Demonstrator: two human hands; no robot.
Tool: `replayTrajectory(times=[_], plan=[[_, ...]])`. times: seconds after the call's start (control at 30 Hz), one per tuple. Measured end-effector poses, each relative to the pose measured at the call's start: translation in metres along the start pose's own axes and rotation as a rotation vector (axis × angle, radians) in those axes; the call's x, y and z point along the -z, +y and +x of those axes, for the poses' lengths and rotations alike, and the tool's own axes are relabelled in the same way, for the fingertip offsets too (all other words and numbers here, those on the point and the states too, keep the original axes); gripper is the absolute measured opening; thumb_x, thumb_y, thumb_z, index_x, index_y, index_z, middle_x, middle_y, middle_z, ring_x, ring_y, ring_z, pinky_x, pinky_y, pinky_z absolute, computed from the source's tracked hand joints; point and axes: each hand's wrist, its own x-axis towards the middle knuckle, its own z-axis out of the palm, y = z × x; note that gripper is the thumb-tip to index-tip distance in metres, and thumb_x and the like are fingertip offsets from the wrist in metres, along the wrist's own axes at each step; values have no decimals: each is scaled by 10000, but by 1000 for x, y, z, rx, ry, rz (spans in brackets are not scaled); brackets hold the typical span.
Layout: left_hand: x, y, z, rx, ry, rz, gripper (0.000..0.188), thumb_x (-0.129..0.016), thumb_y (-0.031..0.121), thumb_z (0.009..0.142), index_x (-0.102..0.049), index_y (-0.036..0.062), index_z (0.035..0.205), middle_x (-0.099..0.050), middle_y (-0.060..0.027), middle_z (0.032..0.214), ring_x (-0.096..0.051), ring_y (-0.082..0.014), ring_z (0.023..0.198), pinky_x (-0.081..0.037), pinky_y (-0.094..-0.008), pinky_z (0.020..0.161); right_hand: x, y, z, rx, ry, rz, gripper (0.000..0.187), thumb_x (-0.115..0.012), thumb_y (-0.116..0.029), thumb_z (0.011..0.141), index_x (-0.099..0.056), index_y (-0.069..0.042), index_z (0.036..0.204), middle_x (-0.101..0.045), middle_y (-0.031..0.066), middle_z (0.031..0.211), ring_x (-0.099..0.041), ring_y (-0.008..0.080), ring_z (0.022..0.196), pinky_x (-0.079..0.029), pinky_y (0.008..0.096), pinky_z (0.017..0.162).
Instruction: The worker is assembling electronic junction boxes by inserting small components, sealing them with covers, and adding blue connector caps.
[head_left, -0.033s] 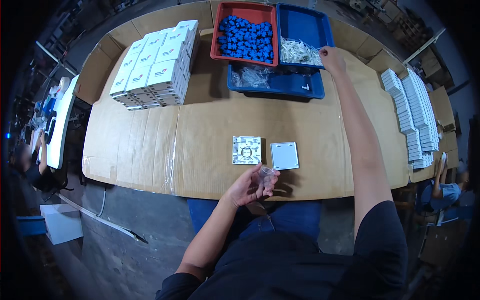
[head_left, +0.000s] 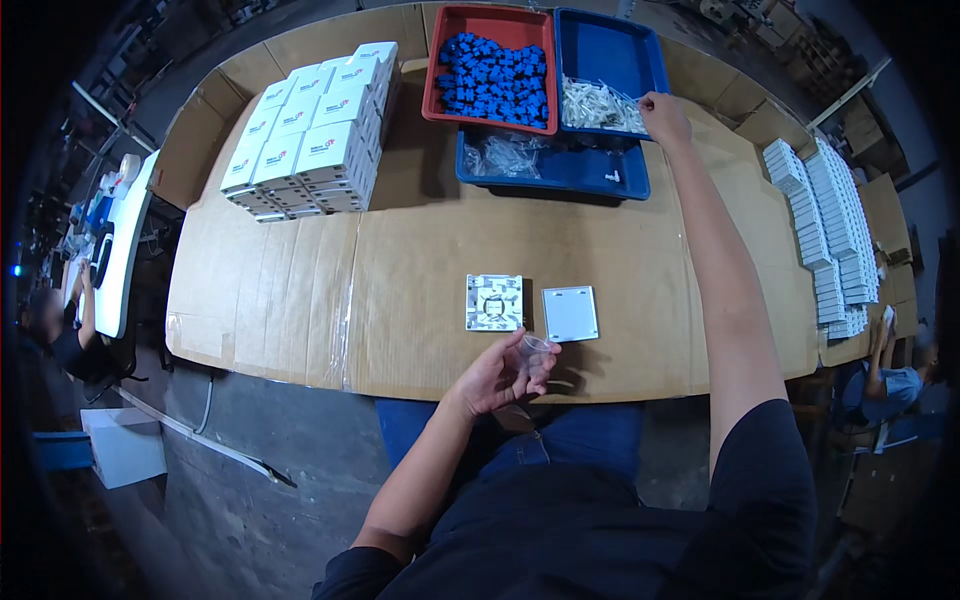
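A small clear plastic bag (head_left: 533,352) is grasped in the grip of the left hand (head_left: 500,376), fingers curled around it, at the near edge of the counter (head_left: 420,270), about 6 o'clock from the middle of the cardboard-covered top. Just beyond that hand, two square white parts are laid side by side, close but apart: an open white base plate (head_left: 494,302) with moulded ribs at 11 o'clock from the hand, and a plain white cover plate (head_left: 570,314) at 1 o'clock.

The right arm is stretched far out to 1 o'clock, and the right hand (head_left: 664,117) is set at the near right corner of a blue tray (head_left: 640,50), fingertips pinched at the heap of small white pieces (head_left: 596,104) in it; whether one is actually gripped cannot be told.

A red tray (head_left: 433,70) filled with blue parts (head_left: 495,78) is seen just left of it, at 12 o'clock. A second blue tray (head_left: 560,172) with clear bags (head_left: 505,155) lies in front of both. Stacked white boxes (head_left: 310,135) are ranged at 10 o'clock, and rows of flat white plates (head_left: 825,230) at 3 o'clock.
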Motion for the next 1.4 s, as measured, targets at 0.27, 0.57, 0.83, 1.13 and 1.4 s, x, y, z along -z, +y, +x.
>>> replayTrajectory(times=[0.27, 0.57, 0.83, 1.13, 1.4], plan=[[6, 0, -2, 21, -60, -87, 636, -390, 517, 1123, -593, -35, 1366, -693, -77, 1061, -658, -178, 854, -588, -363, 866, -14, -15, 22, 15, -181, -90, 181, -719, -199, 894, -777, -108, 1039, -761, 161, 1086, -720, 364, 1053, -573, 488, 887], [4, 2, -2, 42, -38, -105, 638, -420, 522, 1114, -594, -35, 1372, -690, -76, 1066, -651, -181, 874, -586, -360, 877, -36, -7, 32, 137, -62, -34, 169, -745, -136, 860, -773, -58, 1007, -755, 187, 1044, -722, 378, 1008, -570, 471, 867], [2, 2, -1, 37, -53, -102, 650, -422, 531, 1109, -590, -39, 1371, -676, -72, 1057, -634, -178, 870, -580, -355, 874, -29, -5, 31, 166, 44, 290, 142, -770, -128, 883, -774, -32, 988, -781, 138, 961, -749, 275, 910, -572, 381, 821], [6, -4, -2, -15, -54, -80, 665, -403, 534, 1108, -572, -58, 1361, -637, -92, 1066, -584, -217, 847, -533, -386, 848, 48, -47, -31, -227, -234, 1676, 174, -718, -152, 1011, -676, -83, 1165, -733, 19, 1079, -625, 89, 873, -484, 266, 709], [21, -1, -1, 59, -82, -129, 677, -400, 531, 1114, -560, -66, 1388, -712, -114, 1127, -707, -265, 947, -616, -376, 864, 90, -100, -208, -100, -494, 1481, 108, -729, -89, 986, -713, -31, 1075, -744, 61, 1036, -643, 79, 839, -513, 239, 742]])
